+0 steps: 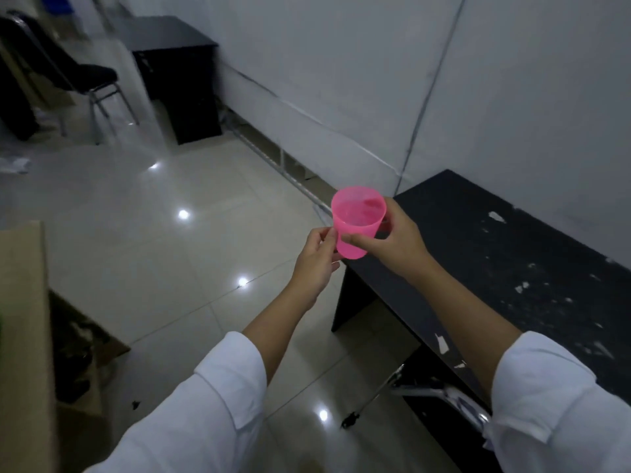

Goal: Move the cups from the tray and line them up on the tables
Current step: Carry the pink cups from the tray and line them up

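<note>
Pink cup [358, 221] upright in mid-air at centre, right hand [399, 240] gripping its wall, left hand [316, 261] pinching its lower side, scuffed black table [512, 254] at 3 o'clock, second black table [170, 39] at 11, chair [78, 73] at 10, cardboard box [24, 302] at 8

One pink cup [356, 221], two hands, left hand [316, 264], right hand [397, 242]; two black tables [505, 261] [167, 32], one chair [92, 75]; one cardboard box [24, 336]

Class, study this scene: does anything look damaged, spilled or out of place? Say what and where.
The black table has a damaged top: pale chipped patches scatter across its dark surface. The pink cup, held upright between left hand and right hand, shows no spill.
</note>
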### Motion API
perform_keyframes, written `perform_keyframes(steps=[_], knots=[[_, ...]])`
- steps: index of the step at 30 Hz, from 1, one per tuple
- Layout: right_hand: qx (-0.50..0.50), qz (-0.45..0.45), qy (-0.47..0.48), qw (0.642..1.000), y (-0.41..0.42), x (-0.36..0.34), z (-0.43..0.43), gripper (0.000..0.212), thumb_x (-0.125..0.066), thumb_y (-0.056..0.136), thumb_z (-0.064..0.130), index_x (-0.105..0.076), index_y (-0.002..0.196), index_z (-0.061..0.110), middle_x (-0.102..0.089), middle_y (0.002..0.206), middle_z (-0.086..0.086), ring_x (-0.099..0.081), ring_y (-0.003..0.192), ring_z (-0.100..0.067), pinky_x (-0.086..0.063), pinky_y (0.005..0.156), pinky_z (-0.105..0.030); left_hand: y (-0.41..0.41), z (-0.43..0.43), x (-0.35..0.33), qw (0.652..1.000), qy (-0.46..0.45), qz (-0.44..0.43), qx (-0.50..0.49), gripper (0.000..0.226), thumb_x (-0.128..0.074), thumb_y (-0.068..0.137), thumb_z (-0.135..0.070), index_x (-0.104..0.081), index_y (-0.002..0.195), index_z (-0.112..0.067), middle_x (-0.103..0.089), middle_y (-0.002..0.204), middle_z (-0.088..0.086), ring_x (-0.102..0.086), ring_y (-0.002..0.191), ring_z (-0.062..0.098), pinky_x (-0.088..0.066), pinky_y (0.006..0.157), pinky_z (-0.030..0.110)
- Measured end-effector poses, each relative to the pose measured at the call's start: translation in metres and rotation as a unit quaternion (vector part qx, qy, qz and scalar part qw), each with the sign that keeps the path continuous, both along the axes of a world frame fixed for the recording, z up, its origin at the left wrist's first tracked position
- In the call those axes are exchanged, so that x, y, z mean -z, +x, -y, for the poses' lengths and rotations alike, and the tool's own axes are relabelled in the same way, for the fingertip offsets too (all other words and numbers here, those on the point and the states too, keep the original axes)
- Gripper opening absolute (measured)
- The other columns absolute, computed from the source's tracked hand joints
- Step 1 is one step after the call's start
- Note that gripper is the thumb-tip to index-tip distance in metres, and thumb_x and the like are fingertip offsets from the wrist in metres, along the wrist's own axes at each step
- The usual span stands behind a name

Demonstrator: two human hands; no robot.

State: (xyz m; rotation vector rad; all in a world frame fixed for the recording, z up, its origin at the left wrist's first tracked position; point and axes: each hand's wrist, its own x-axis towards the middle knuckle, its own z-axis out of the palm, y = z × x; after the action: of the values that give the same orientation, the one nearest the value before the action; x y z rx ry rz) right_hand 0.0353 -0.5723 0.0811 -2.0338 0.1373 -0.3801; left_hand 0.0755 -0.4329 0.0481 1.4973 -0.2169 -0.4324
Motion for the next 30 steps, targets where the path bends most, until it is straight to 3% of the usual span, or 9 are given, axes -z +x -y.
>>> perform_keyframes(steps=[2, 7, 15, 19, 24, 27, 30], knots=[[0.030, 0.005, 0.006, 1.000, -0.002, -0.001, 0.018, 0.075, -0.081, 0.062, 0.045, -0.047, 0.126, 0.027, -0.056, 0.114, 0.014, -0.056, 0.099, -0.001, -0.045, 0.066, -0.003, 0.008, 0.020, -0.001, 0.999, 0.001, 0.004, 0.034, 0.023, -0.036, 0.099, -0.041, -0.048, 0.109, -0.025, -0.062, 0.104, -0.002, -0.062, 0.097, 0.013, -0.050, 0.082, 0.023], [0.097, 0.012, 0.013, 0.995, -0.007, 0.003, 0.059, 0.077, -0.081, 0.058, 0.049, -0.048, 0.125, 0.029, -0.057, 0.113, 0.016, -0.057, 0.098, 0.000, -0.046, 0.067, -0.003, 0.021, 0.070, 0.002, 0.994, 0.016, 0.001, 0.103, 0.020, -0.037, 0.098, -0.042, -0.050, 0.104, -0.028, -0.063, 0.110, 0.001, -0.063, 0.102, 0.016, -0.050, 0.092, 0.033], [0.192, 0.004, 0.013, 0.981, -0.029, 0.016, 0.123, 0.075, -0.083, 0.060, 0.046, -0.047, 0.124, 0.032, -0.054, 0.110, 0.021, -0.055, 0.097, 0.002, -0.044, 0.066, 0.000, 0.022, 0.147, 0.018, 0.979, 0.033, 0.005, 0.199, 0.021, -0.037, 0.098, -0.042, -0.049, 0.109, -0.028, -0.063, 0.109, -0.001, -0.062, 0.101, 0.014, -0.051, 0.090, 0.032], [0.246, -0.001, 0.018, 0.969, -0.050, 0.025, 0.161, 0.074, -0.083, 0.060, 0.046, -0.047, 0.123, 0.034, -0.056, 0.113, 0.017, -0.057, 0.098, 0.001, -0.047, 0.065, -0.007, 0.010, 0.192, 0.024, 0.969, 0.035, -0.011, 0.244, 0.022, -0.038, 0.098, -0.040, -0.050, 0.110, -0.027, -0.062, 0.112, 0.003, -0.061, 0.103, 0.017, -0.050, 0.091, 0.034], [0.297, -0.003, 0.026, 0.954, -0.085, 0.035, 0.212, 0.072, -0.084, 0.060, 0.043, -0.046, 0.121, 0.036, -0.055, 0.109, 0.022, -0.056, 0.097, 0.003, -0.046, 0.065, -0.003, -0.016, 0.257, 0.033, 0.958, 0.041, -0.027, 0.284, 0.017, -0.039, 0.098, -0.037, -0.051, 0.105, -0.027, -0.064, 0.111, 0.004, -0.062, 0.100, 0.016, -0.050, 0.083, 0.028], [0.323, -0.010, 0.027, 0.946, -0.112, 0.041, 0.248, 0.074, -0.083, 0.060, 0.044, -0.046, 0.123, 0.035, -0.054, 0.109, 0.023, -0.056, 0.097, 0.003, -0.046, 0.064, -0.004, -0.038, 0.299, 0.039, 0.952, 0.043, -0.035, 0.302, 0.019, -0.040, 0.099, -0.034, -0.051, 0.109, -0.022, -0.064, 0.112, 0.005, -0.064, 0.094, 0.010, -0.049, 0.067, 0.016], [0.346, -0.019, 0.031, 0.938, -0.142, 0.048, 0.288, 0.076, -0.084, 0.060, 0.044, -0.046, 0.125, 0.033, -0.054, 0.112, 0.019, -0.055, 0.099, 0.002, -0.047, 0.065, -0.006, -0.065, 0.343, 0.046, 0.944, 0.063, -0.032, 0.323, 0.018, -0.041, 0.098, -0.037, -0.053, 0.106, -0.026, -0.064, 0.115, 0.005, -0.063, 0.101, 0.016, -0.052, 0.078, 0.027]])
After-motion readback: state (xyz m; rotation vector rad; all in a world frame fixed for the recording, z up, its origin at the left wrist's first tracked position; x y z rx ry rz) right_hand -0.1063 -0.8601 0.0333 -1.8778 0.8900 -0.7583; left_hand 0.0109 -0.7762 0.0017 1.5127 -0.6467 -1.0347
